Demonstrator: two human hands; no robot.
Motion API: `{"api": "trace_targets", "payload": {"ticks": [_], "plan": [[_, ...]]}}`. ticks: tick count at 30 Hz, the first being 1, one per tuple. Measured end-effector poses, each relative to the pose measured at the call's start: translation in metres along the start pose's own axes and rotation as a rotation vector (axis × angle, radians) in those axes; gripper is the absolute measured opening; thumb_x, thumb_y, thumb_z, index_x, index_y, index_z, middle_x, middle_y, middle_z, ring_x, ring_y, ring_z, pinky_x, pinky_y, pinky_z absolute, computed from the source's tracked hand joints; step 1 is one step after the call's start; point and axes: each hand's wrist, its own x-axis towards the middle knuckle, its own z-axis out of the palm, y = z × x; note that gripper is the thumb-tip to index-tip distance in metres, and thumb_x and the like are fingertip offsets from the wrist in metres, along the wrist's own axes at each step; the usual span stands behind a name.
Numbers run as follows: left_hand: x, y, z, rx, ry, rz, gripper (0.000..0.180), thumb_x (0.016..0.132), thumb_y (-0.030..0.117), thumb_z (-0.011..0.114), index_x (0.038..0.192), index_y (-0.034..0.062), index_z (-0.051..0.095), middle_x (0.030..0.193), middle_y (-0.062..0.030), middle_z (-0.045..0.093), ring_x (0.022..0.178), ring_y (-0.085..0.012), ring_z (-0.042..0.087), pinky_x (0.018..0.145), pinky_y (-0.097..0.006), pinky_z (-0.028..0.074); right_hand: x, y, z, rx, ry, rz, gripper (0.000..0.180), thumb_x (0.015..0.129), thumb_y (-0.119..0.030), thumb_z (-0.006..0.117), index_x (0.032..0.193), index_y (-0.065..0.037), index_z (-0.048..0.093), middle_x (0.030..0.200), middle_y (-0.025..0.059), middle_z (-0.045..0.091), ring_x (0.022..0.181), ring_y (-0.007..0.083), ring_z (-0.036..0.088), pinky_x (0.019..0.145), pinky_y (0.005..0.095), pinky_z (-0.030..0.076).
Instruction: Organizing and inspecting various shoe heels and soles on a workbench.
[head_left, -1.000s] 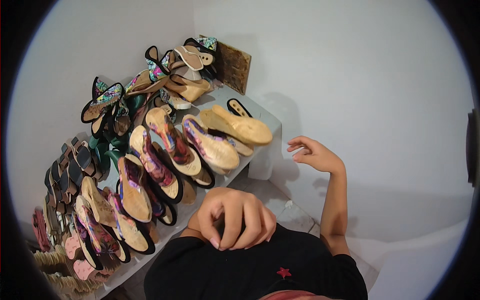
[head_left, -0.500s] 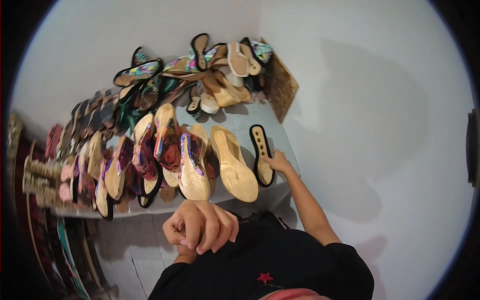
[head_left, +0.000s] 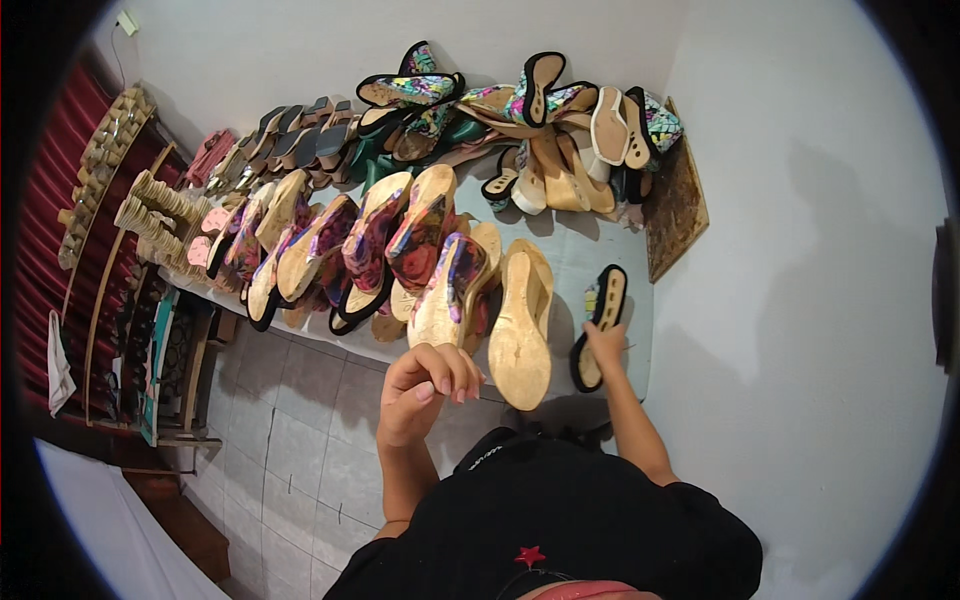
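My right hand (head_left: 606, 345) grips a black-edged sandal (head_left: 611, 292) near its lower part, at the right end of the table. The sandal's tan underside has a row of slots, and a bit of multicoloured strap shows on its left. My left hand (head_left: 430, 385) is raised in front of the shoe row, its fingers curled loosely and nothing visible in them. Just beyond it stands a floral wedge sandal (head_left: 440, 315) with a tan sole. Between the two hands, a plain tan wedge sole (head_left: 521, 335) faces me.
A pale cloth-covered table (head_left: 640, 310) carries more floral sandals (head_left: 380, 230) and a back pile of patterned and tan shoes (head_left: 560, 165). A brown board (head_left: 680, 215) stands at its right end by the white wall (head_left: 800, 350). Left are stacked soles (head_left: 150, 215) and a red curtain (head_left: 50, 200).
The view has swung left, showing more floor and curtain. My right hand has tilted the sandal the other way, bringing its strap into sight. My left hand's fingers have loosened and turned.
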Motion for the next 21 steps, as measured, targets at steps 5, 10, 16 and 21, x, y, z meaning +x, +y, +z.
{"api": "trace_targets", "payload": {"ticks": [5,10,16,21], "plan": [[-0.008,0.007,-0.027,-0.004,0.095,0.071,0.019,0.081,0.024,0.048,0.077,0.0053,0.045,0.069,-0.0088,0.048,0.069,-0.0219,0.049,0.075,-0.038,0.040,-0.001,-0.007,-0.032,0.384,-0.073,-0.260,0.046,0.067,-0.018,0.066,0.103,0.002,0.045,0.092,0.0128,0.055,0.083,0.0231,0.054,0.074,0.0334,0.043],[-0.007,0.009,-0.039,0.022,0.218,0.122,0.020,0.082,0.024,0.047,0.077,0.0050,0.043,0.069,-0.0090,0.047,0.069,-0.0222,0.048,0.076,-0.036,0.040,0.008,-0.024,-0.037,0.367,-0.045,-0.430,0.050,0.071,-0.014,0.064,0.112,0.000,0.040,0.099,0.0113,0.053,0.090,0.0223,0.051,0.082,0.0318,0.040],[-0.006,0.018,-0.044,0.122,0.302,0.082,0.021,0.082,0.025,0.048,0.078,0.0048,0.044,0.069,-0.0093,0.047,0.070,-0.0223,0.048,0.076,-0.037,0.040,0.061,-0.076,-0.010,0.468,-0.295,-0.440,0.068,0.069,-0.017,0.068,0.121,0.000,0.028,0.110,0.0149,0.048,0.103,0.0230,0.046,0.088,0.0322,0.037],[0.011,0.010,-0.041,0.194,0.320,0.037,0.020,0.083,0.026,0.047,0.077,0.0072,0.043,0.068,-0.0072,0.045,0.067,-0.0213,0.049,0.074,-0.038,0.042,0.101,-0.163,0.029,-0.107,-0.270,-0.785,0.095,0.055,-0.028,0.076,0.126,0.004,0.021,0.112,0.0251,0.048,0.105,0.0352,0.048,0.089,0.0390,0.039]]}}
